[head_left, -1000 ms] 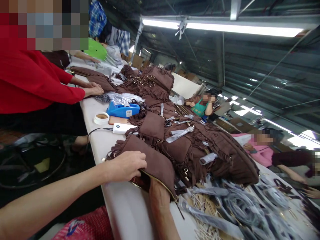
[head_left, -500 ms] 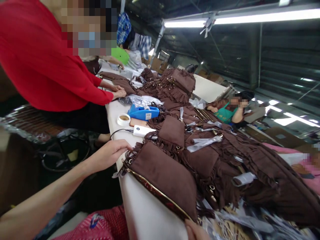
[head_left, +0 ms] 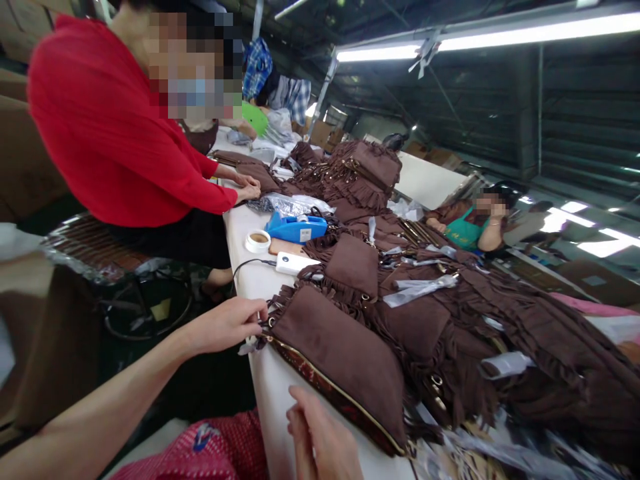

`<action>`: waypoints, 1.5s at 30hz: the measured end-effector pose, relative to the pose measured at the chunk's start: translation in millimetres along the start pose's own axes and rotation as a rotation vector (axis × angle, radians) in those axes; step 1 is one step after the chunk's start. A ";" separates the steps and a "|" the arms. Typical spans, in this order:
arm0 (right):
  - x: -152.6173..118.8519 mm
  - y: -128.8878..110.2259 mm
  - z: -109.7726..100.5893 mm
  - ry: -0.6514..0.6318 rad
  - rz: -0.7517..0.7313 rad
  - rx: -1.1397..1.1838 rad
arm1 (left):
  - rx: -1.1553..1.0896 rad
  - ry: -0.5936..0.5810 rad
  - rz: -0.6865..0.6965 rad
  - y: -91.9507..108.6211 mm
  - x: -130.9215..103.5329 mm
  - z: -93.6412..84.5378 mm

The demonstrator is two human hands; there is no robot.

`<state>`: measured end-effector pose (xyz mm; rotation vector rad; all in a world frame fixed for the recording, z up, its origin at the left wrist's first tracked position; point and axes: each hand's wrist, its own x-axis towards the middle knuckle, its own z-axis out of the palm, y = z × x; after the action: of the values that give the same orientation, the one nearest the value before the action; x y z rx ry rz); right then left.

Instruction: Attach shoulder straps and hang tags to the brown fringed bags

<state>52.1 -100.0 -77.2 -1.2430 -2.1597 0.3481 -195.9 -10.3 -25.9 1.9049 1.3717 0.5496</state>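
A brown fringed bag (head_left: 345, 353) lies on the white table (head_left: 273, 393), its gold zipper edge towards me and a patterned lining showing at the opening. My left hand (head_left: 235, 323) is closed at the bag's far left corner, fingertips pinching beside the metal ring there. At the table's near edge, below the zipper, my right hand (head_left: 325, 433) is raised with its fingers extended, holding nothing and apart from the bag. A smaller brown piece (head_left: 353, 265) lies just behind the bag.
Beyond are a white power bank (head_left: 295, 264), a tape roll (head_left: 257, 241) and a blue tape dispenser (head_left: 296, 229). Brown bags (head_left: 370, 163) are piled behind. A person in red (head_left: 125, 147) works at the left edge; another in green (head_left: 463, 230) sits across.
My right hand has come off the bag's near right corner and moved left. My left hand remains at the far left corner. The view has shifted slightly.
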 end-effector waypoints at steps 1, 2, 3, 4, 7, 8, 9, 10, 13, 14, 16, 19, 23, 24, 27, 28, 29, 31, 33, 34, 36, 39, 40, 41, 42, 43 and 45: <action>13.2 -7.9 3.8 -0.026 -0.010 0.003 | -0.081 -0.006 0.010 1.5 -1.2 -0.2; 26.4 -15.6 6.1 -0.049 0.007 0.000 | -0.161 -0.008 0.024 3.3 -2.1 0.1; 38.8 -22.7 7.7 -0.069 0.042 0.006 | -0.238 -0.013 0.045 5.2 -2.8 0.8; 50.0 -29.0 8.9 -0.086 0.091 0.030 | -0.308 -0.018 0.070 7.1 -3.4 2.0; 72.2 -39.9 12.9 -0.115 0.244 0.175 | -0.452 -0.046 0.133 12.1 -4.0 6.0; 75.7 -40.9 14.5 -0.106 0.283 0.190 | -0.471 -0.049 0.141 13.4 -3.6 7.0; 77.6 -41.0 16.0 -0.090 0.313 0.170 | -0.474 -0.041 0.149 14.4 -2.8 7.7; 78.4 -40.8 17.3 -0.071 0.336 0.122 | -0.460 -0.023 0.161 15.0 -1.7 8.1; 79.6 -42.0 18.0 -0.017 0.390 -0.093 | -0.332 0.085 0.214 14.5 2.7 8.3; 81.3 -43.8 17.1 -0.010 0.404 -0.152 | -0.283 0.118 0.225 13.2 4.3 8.5; 88.2 -48.8 13.5 -0.014 0.408 -0.249 | -0.236 0.149 0.233 8.5 8.0 9.4; 102.4 -55.8 5.1 -0.096 0.365 -0.375 | -0.288 0.147 0.203 -1.7 14.2 12.8; 107.3 -53.9 -10.7 -0.214 0.385 -0.498 | -0.275 0.221 0.121 -12.7 22.2 17.3; 104.2 -50.5 -15.4 -0.224 0.399 -0.521 | -0.250 0.240 0.103 -14.4 24.2 17.7; 84.1 -33.0 -31.8 -0.216 0.452 -0.596 | -0.188 0.292 0.052 -18.1 30.2 16.5; 73.8 -25.1 -38.4 -0.213 0.476 -0.623 | -0.173 0.309 0.036 -19.0 32.1 15.5; 61.8 -16.5 -45.7 -0.216 0.502 -0.654 | -0.157 0.322 0.018 -19.8 34.0 14.6; 33.3 1.8 -62.1 -0.232 0.548 -0.726 | -0.121 0.331 -0.008 -20.6 37.0 12.9; 1.9 19.1 -79.4 -0.245 0.590 -0.791 | -0.076 0.336 -0.018 -20.7 39.3 11.7; -13.3 26.4 -87.3 -0.241 0.608 -0.801 | -0.051 0.328 -0.017 -20.6 40.3 11.2; -39.2 37.4 -100.3 -0.226 0.650 -0.787 | 0.010 0.301 -0.004 -20.3 42.9 10.3; -61.4 47.7 -112.8 -0.145 0.655 -0.708 | 0.207 0.299 0.048 -15.4 47.9 11.5; -64.3 51.3 -116.1 -0.095 0.620 -0.677 | 0.298 0.346 0.080 -10.6 49.3 14.2; -65.6 55.7 -119.3 -0.047 0.565 -0.649 | 0.373 0.401 0.129 -3.5 50.4 19.0; -65.6 60.9 -122.5 -0.009 0.500 -0.633 | 0.417 0.438 0.198 6.3 50.7 26.3; -64.8 66.7 -125.5 0.009 0.435 -0.629 | 0.422 0.451 0.288 18.5 50.4 36.3; -61.5 78.2 -130.8 -0.022 0.342 -0.640 | 0.314 0.310 0.505 48.3 48.2 63.7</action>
<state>210.5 -121.0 -38.4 -1.9724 -2.1439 -0.2232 -104.6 7.0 -34.3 2.5312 1.2077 0.9517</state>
